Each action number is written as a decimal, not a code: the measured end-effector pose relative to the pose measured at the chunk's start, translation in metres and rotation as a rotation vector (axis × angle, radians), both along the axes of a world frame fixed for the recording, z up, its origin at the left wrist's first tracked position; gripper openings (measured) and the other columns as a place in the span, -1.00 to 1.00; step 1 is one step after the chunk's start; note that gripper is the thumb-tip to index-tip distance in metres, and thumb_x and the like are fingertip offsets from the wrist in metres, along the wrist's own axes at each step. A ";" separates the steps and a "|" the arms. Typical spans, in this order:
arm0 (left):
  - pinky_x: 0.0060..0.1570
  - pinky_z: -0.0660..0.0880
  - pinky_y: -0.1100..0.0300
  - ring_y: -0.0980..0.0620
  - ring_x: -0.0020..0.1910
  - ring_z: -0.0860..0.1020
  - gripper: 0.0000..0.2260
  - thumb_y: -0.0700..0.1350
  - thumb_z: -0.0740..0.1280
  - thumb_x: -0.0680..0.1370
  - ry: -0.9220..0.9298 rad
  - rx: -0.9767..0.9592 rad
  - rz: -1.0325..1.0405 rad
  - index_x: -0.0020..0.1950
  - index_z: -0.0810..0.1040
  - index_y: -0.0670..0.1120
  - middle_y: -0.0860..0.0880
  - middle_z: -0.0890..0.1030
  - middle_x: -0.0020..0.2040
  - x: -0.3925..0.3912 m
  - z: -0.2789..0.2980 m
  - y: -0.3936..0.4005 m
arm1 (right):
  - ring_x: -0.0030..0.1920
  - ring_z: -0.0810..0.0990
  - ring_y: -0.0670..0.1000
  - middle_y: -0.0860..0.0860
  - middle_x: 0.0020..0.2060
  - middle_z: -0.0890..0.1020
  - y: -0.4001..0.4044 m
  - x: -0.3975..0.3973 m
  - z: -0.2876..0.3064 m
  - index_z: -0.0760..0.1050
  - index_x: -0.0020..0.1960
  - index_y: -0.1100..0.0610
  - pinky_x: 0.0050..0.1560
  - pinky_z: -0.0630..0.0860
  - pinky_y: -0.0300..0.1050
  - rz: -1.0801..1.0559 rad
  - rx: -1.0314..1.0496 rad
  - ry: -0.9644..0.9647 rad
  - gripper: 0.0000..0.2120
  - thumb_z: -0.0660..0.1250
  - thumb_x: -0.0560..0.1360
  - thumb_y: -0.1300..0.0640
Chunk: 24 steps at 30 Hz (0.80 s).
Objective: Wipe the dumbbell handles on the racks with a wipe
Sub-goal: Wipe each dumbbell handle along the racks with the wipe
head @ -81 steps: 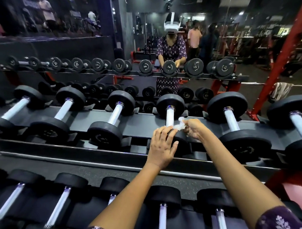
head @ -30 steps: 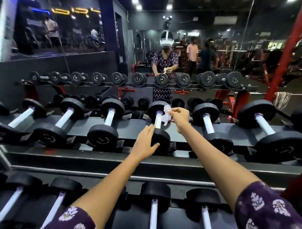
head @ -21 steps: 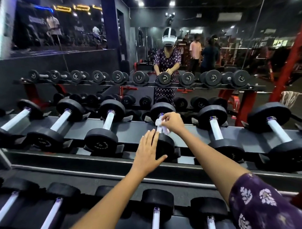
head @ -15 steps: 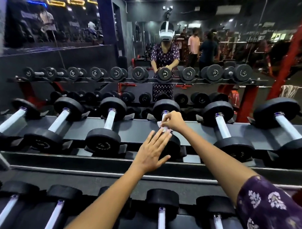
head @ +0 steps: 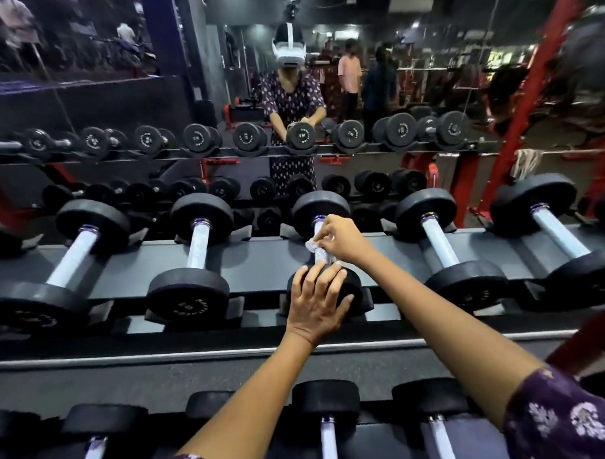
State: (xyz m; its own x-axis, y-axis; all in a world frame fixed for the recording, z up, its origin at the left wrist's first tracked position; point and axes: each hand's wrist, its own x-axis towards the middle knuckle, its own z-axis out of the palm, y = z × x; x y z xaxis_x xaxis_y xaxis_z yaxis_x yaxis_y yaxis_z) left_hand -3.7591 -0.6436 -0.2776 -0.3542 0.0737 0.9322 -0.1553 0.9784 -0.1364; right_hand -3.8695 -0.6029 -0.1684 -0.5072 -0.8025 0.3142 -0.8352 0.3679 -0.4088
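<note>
So compared with a second ago, the right hand (head: 342,239) has slid the wipe (head: 312,246) back down from the far end of the handle (head: 322,254) to around its middle, fingers pinched on the small white wad against the metal. Same dumbbell (head: 324,250), on the upper rack (head: 259,258) in the middle of the row. The left hand (head: 317,303) has shifted up onto the near weight head (head: 352,287), fingers spread and fairly straight, resting flat on it and gripping nothing. Neighbouring dumbbell (head: 195,256) to the left sits untouched. The mirror (head: 93,101) behind reflects the person leaning over the rack.
</note>
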 end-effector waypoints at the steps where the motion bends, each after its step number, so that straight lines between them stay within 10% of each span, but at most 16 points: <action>1: 0.33 0.19 0.02 -0.08 0.25 0.41 -0.68 0.08 0.06 0.65 0.022 0.000 0.002 0.25 0.37 -0.11 -0.05 0.41 0.26 -0.002 -0.001 0.000 | -0.02 0.56 0.12 0.16 -0.09 0.61 0.003 0.001 -0.001 0.67 -0.06 0.23 0.01 0.41 -0.16 0.030 0.019 -0.007 -0.86 0.38 0.42 0.26; 5: 0.33 0.18 0.04 -0.05 0.22 0.43 -0.68 0.10 0.06 0.65 0.086 0.039 0.025 0.23 0.39 -0.09 -0.03 0.43 0.23 -0.008 -0.002 0.004 | -0.13 0.58 0.08 0.12 -0.27 0.64 0.006 -0.008 0.007 0.67 -0.07 0.23 -0.27 0.28 -0.36 -0.032 -0.020 -0.072 -0.87 0.44 0.38 0.25; 16: 0.35 0.15 0.04 -0.03 0.21 0.41 -0.66 0.12 0.01 0.66 0.113 0.150 0.022 0.22 0.41 -0.05 0.00 0.42 0.22 -0.009 -0.001 0.013 | -0.10 0.59 0.05 0.09 -0.21 0.64 0.002 -0.011 0.014 0.67 -0.05 0.21 -0.27 0.28 -0.47 -0.084 0.021 -0.100 -0.84 0.43 0.40 0.20; 20: 0.34 0.16 0.04 -0.03 0.20 0.42 -0.66 0.13 0.01 0.65 0.123 0.167 0.039 0.21 0.41 -0.05 -0.03 0.41 0.22 -0.009 0.000 0.014 | 0.06 0.53 0.11 0.09 -0.11 0.52 -0.016 -0.010 0.007 0.67 -0.03 0.18 0.05 0.43 -0.13 -0.065 0.023 -0.032 -0.85 0.39 0.43 0.18; 24: 0.34 0.16 0.04 -0.04 0.20 0.42 -0.67 0.13 0.01 0.65 0.145 0.171 0.071 0.19 0.41 -0.05 -0.04 0.41 0.21 -0.012 -0.002 0.015 | -0.06 0.52 0.06 0.15 -0.13 0.58 0.010 -0.008 -0.004 0.66 -0.05 0.26 -0.14 0.28 -0.38 0.088 0.012 -0.050 -0.86 0.41 0.41 0.28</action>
